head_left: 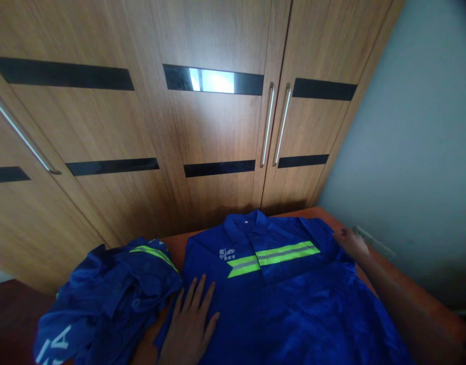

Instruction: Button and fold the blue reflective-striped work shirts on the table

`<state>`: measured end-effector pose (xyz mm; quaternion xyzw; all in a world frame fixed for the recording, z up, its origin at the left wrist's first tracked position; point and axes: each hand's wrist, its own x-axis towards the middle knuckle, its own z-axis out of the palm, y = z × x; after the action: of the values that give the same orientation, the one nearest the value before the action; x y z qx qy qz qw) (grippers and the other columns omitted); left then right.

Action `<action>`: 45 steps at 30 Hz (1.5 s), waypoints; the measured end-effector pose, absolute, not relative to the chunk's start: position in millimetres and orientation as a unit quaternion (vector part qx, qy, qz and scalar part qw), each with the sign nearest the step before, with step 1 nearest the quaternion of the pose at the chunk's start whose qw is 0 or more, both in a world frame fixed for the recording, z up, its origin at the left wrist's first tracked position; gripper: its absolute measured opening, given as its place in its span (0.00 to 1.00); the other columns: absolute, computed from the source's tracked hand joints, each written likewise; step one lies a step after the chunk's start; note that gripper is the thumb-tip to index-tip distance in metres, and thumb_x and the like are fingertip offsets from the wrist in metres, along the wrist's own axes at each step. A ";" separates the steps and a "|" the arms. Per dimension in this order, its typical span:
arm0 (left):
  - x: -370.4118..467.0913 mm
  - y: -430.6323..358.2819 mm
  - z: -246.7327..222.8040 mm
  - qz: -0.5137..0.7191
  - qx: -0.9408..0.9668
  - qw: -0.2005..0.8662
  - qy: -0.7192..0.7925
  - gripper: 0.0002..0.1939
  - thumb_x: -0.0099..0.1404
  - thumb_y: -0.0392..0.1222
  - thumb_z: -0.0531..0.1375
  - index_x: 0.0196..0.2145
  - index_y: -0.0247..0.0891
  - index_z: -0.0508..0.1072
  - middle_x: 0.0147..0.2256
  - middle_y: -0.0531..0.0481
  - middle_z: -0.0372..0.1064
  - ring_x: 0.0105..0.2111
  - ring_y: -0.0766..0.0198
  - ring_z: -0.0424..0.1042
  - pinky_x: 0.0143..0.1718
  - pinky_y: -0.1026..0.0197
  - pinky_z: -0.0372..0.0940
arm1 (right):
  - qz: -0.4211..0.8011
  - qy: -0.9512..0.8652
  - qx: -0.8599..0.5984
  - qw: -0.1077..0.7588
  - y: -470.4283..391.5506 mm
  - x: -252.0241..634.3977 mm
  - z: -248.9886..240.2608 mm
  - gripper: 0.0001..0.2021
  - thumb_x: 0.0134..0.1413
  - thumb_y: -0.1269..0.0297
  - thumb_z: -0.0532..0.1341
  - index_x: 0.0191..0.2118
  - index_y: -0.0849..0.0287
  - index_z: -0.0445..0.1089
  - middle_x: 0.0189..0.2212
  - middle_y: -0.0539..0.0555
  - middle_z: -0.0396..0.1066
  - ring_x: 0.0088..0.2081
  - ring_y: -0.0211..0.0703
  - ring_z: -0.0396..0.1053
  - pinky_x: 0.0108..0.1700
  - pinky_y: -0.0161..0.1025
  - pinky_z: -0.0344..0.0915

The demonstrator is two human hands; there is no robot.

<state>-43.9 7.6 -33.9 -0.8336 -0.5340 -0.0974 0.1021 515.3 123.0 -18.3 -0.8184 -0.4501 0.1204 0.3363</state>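
Note:
A blue work shirt (293,304) lies spread out with its collar towards the wardrobe. Across its chest runs a yellow-green reflective band, beside a small white logo. My left hand (190,319) rests flat on the left part of the shirt, fingers spread. Out at the right, my right hand (352,244) is at the sleeve near the shoulder, with its fingers bent together on the cloth; the fingertips are hard to make out. A second blue garment (118,299) lies crumpled to the left, with a similar reflective band and white letters.
The garments lie on an orange-brown surface (327,215). Right behind it stands a wooden wardrobe (217,126) with black inlays and metal handles, its doors closed. A pale wall (415,152) bounds the right side, with a socket plate (373,242) low on it.

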 end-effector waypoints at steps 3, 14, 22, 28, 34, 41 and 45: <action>-43.9 7.2 -32.6 -0.098 -0.832 0.105 -0.536 0.30 0.67 0.55 0.49 0.64 0.50 0.50 0.65 0.49 0.49 0.63 0.50 0.50 0.59 0.43 0.53 | 0.147 -0.445 -0.835 0.289 133.5 530.3 -22.3 0.23 0.36 0.52 0.66 0.38 0.63 0.71 0.42 0.69 0.73 0.54 0.68 0.64 0.54 0.58 0.59; -42.9 6.0 -26.9 -0.080 -0.828 0.089 -0.547 0.28 0.68 0.54 0.47 0.64 0.50 0.50 0.65 0.49 0.48 0.63 0.51 0.51 0.59 0.43 0.54 | 0.418 -0.382 -0.782 0.260 145.7 547.9 -13.6 0.14 0.45 0.54 0.65 0.26 0.61 0.71 0.26 0.61 0.77 0.31 0.50 0.76 0.32 0.41 0.74; -42.9 6.6 -24.7 -0.074 -0.827 0.067 -0.554 0.28 0.68 0.55 0.47 0.63 0.50 0.53 0.65 0.49 0.49 0.64 0.51 0.50 0.60 0.42 0.54 | 0.443 -0.359 -0.739 0.360 102.3 565.1 -22.7 0.09 0.46 0.58 0.61 0.25 0.59 0.71 0.24 0.63 0.76 0.28 0.54 0.76 0.30 0.46 0.74; -43.5 7.5 -25.2 -0.082 -0.827 0.064 -0.553 0.28 0.67 0.55 0.48 0.64 0.50 0.52 0.65 0.49 0.49 0.64 0.51 0.50 0.60 0.43 0.53 | 0.363 -0.381 -0.741 0.417 93.0 562.3 -29.3 0.11 0.45 0.57 0.61 0.30 0.58 0.73 0.23 0.59 0.77 0.25 0.54 0.75 0.29 0.48 0.74; -43.2 7.0 -25.8 -0.082 -0.826 0.067 -0.554 0.28 0.67 0.55 0.48 0.63 0.49 0.55 0.65 0.49 0.50 0.63 0.51 0.51 0.60 0.43 0.54 | 0.247 -0.475 -0.727 0.431 85.0 541.6 -3.3 0.15 0.47 0.55 0.60 0.39 0.57 0.74 0.39 0.57 0.77 0.42 0.55 0.74 0.48 0.50 0.69; -43.5 8.4 -27.3 -0.081 -0.828 0.074 -0.550 0.28 0.68 0.55 0.47 0.63 0.49 0.54 0.65 0.49 0.48 0.64 0.51 0.50 0.60 0.43 0.54 | 0.089 -0.763 -0.608 0.201 28.7 453.2 -22.3 0.20 0.55 0.57 0.55 0.52 0.52 0.70 0.57 0.54 0.65 0.60 0.53 0.58 0.63 0.53 0.53; -43.8 8.1 -27.2 -0.082 -0.828 0.072 -0.550 0.29 0.67 0.56 0.47 0.63 0.49 0.53 0.65 0.49 0.49 0.64 0.52 0.50 0.60 0.43 0.53 | 0.082 -0.769 -0.615 0.156 13.6 430.4 -42.2 0.24 0.57 0.50 0.54 0.57 0.53 0.65 0.60 0.57 0.60 0.61 0.56 0.56 0.63 0.58 0.50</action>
<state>-43.8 8.1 -27.2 -0.8281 -0.5499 -0.0821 0.0719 430.4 13.6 -42.2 -0.6148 -0.7687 0.0823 0.1559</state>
